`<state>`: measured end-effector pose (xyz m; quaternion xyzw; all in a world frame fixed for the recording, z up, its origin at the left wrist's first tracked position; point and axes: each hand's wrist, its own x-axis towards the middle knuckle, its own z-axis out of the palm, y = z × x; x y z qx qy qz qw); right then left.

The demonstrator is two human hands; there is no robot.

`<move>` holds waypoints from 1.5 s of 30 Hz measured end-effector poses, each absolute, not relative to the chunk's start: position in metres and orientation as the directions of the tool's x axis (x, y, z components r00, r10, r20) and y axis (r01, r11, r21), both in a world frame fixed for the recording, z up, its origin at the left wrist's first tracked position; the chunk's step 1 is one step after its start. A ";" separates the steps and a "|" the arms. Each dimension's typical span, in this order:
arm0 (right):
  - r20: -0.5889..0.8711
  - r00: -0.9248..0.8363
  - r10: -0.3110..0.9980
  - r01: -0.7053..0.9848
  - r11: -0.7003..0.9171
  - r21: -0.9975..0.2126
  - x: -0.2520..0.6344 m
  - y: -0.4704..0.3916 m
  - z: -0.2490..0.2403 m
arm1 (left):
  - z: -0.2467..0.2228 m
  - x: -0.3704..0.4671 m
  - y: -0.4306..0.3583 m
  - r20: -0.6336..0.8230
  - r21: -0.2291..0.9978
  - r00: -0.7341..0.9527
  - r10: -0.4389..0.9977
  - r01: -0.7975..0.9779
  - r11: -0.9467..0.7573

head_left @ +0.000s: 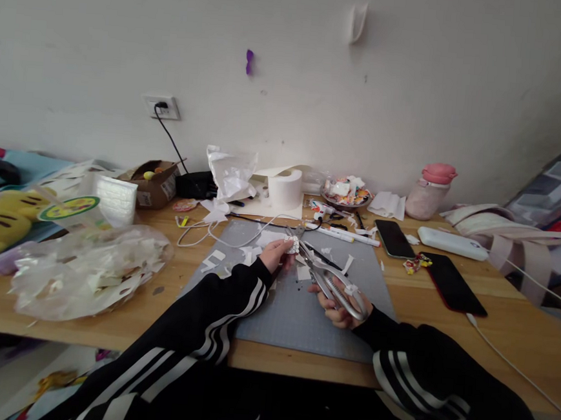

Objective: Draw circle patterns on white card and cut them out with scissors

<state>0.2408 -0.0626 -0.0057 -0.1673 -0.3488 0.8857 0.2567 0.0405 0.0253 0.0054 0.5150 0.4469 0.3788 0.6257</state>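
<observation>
My left hand (277,255) pinches a small white piece with dark lines (292,244) above the grey cutting mat (300,331). My right hand (338,308) is wrapped round the handles of silver scissors (335,285), whose blades point up and left towards the white piece. The blade tips are close to the fingers of my left hand; whether they touch the piece is hard to tell. White paper scraps (213,261) lie on the mat around both hands, and a dark, thin tool (323,257) lies behind the scissors.
Behind the mat are a white roll (284,189), markers (341,233) and a bowl of scraps (347,192). Two phones (395,239) (456,285), a power bank (452,243) and a pink-lidded bottle (428,192) stand or lie right. A plastic bag (86,272) lies left.
</observation>
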 end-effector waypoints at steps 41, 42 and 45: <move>-0.249 -0.736 0.629 -0.278 -0.617 -0.736 0.238 -0.070 0.011 | 0.010 0.042 0.022 -0.161 0.984 0.340 0.927 -0.012 0.175; -0.249 -0.735 0.631 -0.278 -0.615 -0.738 0.238 -0.070 0.011 | 0.009 0.042 0.022 -0.161 0.984 0.342 0.926 -0.013 0.176; -0.249 -0.729 0.638 -0.278 -0.608 -0.744 0.237 -0.071 0.011 | 0.009 0.043 0.022 -0.164 0.984 0.343 0.925 -0.015 0.180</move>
